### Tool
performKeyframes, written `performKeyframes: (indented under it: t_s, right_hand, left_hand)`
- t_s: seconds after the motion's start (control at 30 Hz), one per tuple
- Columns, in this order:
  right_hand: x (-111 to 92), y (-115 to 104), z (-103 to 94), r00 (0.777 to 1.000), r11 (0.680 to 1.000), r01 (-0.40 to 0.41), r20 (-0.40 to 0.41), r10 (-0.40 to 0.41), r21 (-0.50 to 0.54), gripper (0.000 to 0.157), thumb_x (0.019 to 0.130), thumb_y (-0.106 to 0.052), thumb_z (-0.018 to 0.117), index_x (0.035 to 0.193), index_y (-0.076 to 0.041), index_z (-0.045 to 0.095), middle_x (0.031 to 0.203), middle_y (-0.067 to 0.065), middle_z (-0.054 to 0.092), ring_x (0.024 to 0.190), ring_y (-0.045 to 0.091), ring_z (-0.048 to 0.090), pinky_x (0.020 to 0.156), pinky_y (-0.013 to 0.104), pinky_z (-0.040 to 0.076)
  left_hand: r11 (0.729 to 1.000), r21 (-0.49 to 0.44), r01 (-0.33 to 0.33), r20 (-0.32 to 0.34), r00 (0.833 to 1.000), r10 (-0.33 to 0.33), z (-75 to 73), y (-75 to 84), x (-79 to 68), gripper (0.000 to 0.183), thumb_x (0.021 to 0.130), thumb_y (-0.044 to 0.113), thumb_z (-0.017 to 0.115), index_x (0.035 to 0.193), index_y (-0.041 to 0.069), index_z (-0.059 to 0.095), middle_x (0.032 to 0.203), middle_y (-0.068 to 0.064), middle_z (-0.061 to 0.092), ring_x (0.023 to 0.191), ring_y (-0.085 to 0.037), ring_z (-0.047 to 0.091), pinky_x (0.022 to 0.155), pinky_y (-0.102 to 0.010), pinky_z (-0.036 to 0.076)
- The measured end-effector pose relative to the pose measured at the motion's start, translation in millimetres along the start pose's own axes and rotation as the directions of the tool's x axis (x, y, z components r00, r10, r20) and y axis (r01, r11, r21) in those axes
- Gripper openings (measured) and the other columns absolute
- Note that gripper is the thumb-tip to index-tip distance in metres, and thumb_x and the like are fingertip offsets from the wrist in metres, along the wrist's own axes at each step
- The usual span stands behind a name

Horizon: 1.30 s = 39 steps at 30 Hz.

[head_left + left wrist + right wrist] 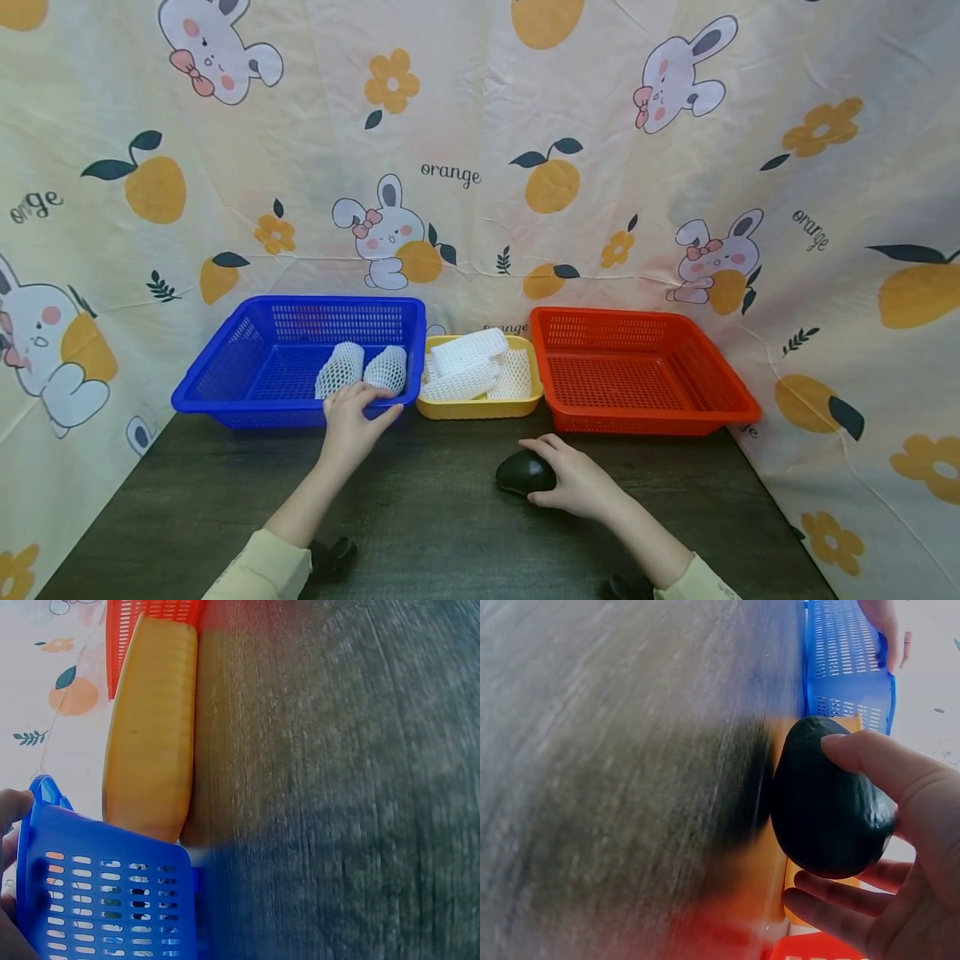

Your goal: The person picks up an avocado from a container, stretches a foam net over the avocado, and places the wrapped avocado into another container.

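Observation:
My right hand (pixel 577 479) grips a dark green avocado (pixel 527 472) just above the table, in front of the yellow basket. In the right wrist view the thumb lies across the avocado (pixel 832 799) and the fingers curl at its other side. My left hand (pixel 354 421) is at the front rim of the blue basket (pixel 262 407), its fingers reaching over the rim with thumb and fingers apart. Close to those fingertips lie two rounded bundles in white foam netting (pixel 341 367); what the netting covers is hard to tell. Only part of that hand shows in the left wrist view.
Between the larger baskets stands a small yellow basket (pixel 480 408) with several white foam net sleeves (pixel 468 354). To its right is a red basket (pixel 645 421). All sit at the back of the dark wooden table (pixel 435 517), against a printed cloth (pixel 480 225).

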State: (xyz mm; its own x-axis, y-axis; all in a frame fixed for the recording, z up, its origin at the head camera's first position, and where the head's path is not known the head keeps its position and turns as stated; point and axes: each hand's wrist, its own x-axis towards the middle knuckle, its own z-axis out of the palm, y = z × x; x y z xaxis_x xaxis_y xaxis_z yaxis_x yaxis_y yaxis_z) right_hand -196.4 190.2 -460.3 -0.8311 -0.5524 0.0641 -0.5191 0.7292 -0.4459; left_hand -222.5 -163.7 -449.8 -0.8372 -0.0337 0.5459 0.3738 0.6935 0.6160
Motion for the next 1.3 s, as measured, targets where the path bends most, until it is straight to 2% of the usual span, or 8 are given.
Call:
performKeyframes:
  t_s: [0.5, 0.73, 0.97, 1.13, 1.3]
  right_hand:
    - [-1, 0, -0.9, 1.0, 1.0, 0.016, 0.014, -0.016, -0.015, 0.074, 0.074, -0.033, 0.081, 0.138, -0.014, 0.049, 0.125, 0.001, 0.051, 0.104, 0.022, 0.056, 0.082, 0.045, 0.047]
    - [-3, 0, -3.1, 1.0, 1.0, 0.019, 0.024, -0.019, -0.023, 0.074, 0.073, -0.033, 0.081, 0.138, -0.014, 0.049, 0.125, 0.001, 0.051, 0.104, 0.022, 0.056, 0.082, 0.046, 0.047]
    - [-3, -2, -5.2, 0.999, 0.999, 0.031, 0.028, -0.03, -0.032, 0.075, 0.073, -0.033, 0.081, 0.138, -0.015, 0.05, 0.124, 0.001, 0.051, 0.104, 0.021, 0.056, 0.082, 0.045, 0.048]
    - [-3, -3, -5.8, 0.999, 0.999, 0.027, 0.045, -0.026, -0.032, 0.075, 0.073, -0.034, 0.081, 0.138, -0.016, 0.05, 0.124, 0.0, 0.051, 0.104, 0.02, 0.056, 0.083, 0.044, 0.048]
    - [-4, -4, -5.9, 0.998, 0.999, 0.036, 0.05, -0.034, -0.034, 0.076, 0.072, -0.035, 0.081, 0.139, -0.017, 0.049, 0.125, -0.002, 0.05, 0.104, 0.018, 0.055, 0.083, 0.043, 0.048]
  left_hand:
    - [1.0, 0.012, 0.021, 0.026, 0.999, -0.021, -1.5, 1.4, -0.3, 0.023, 0.079, 0.022, 0.081, 0.094, 0.007, 0.074, 0.092, -0.005, 0.064, 0.095, -0.027, 0.051, 0.096, -0.06, 0.018]
    - [0.997, 0.055, 0.046, 0.081, 0.995, -0.05, -5.0, 5.6, 1.4, 0.024, 0.081, 0.025, 0.078, 0.097, 0.007, 0.073, 0.094, -0.006, 0.065, 0.099, -0.03, 0.051, 0.094, -0.058, 0.019]
    - [0.988, 0.148, 0.04, 0.15, 0.987, -0.063, -11.4, 10.4, 7.2, 0.023, 0.083, 0.027, 0.076, 0.097, 0.009, 0.073, 0.097, -0.007, 0.065, 0.098, -0.031, 0.053, 0.084, -0.052, 0.026]
    - [0.981, 0.19, 0.036, 0.199, 0.977, -0.074, -15.3, 13.3, 10.2, 0.022, 0.083, 0.027, 0.075, 0.098, 0.01, 0.072, 0.098, -0.006, 0.065, 0.1, -0.032, 0.054, 0.086, -0.053, 0.029]
    - [0.98, 0.196, 0.017, 0.218, 0.974, -0.061, -17.4, 14.1, 11.1, 0.021, 0.082, 0.026, 0.076, 0.097, 0.011, 0.073, 0.098, -0.006, 0.066, 0.1, -0.032, 0.055, 0.087, -0.053, 0.03]
